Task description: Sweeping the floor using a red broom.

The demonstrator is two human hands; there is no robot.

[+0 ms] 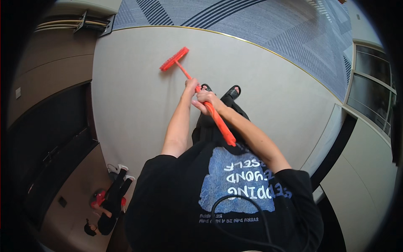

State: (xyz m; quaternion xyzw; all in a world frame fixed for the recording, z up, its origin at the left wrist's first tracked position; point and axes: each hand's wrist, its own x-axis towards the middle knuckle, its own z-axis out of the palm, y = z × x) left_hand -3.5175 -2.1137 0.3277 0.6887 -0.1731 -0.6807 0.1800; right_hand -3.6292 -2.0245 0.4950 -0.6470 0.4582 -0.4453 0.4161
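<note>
A red long-handled push broom is in both my hands, its bristled head (174,59) out over the pale floor (135,104), ahead and to the left of my feet. Lower on the handle, closer to the head, my left hand (192,86) is wrapped around it. My right hand (210,100) grips higher up, just behind the left. From there the thick orange-red handle end (223,126) points back towards my torso. Whether the bristles touch the floor, I cannot tell. My black sandals (233,92) stand on the floor beyond my hands.
Patterned blue-grey carpet (220,15) begins past a thin gold edge strip (217,34). At left are a brown wall (56,66) and dark doorway (59,126); another person (110,201) stands there with a red object. Glazed panels (368,94) line the right. A black cable (261,214) crosses my shirt.
</note>
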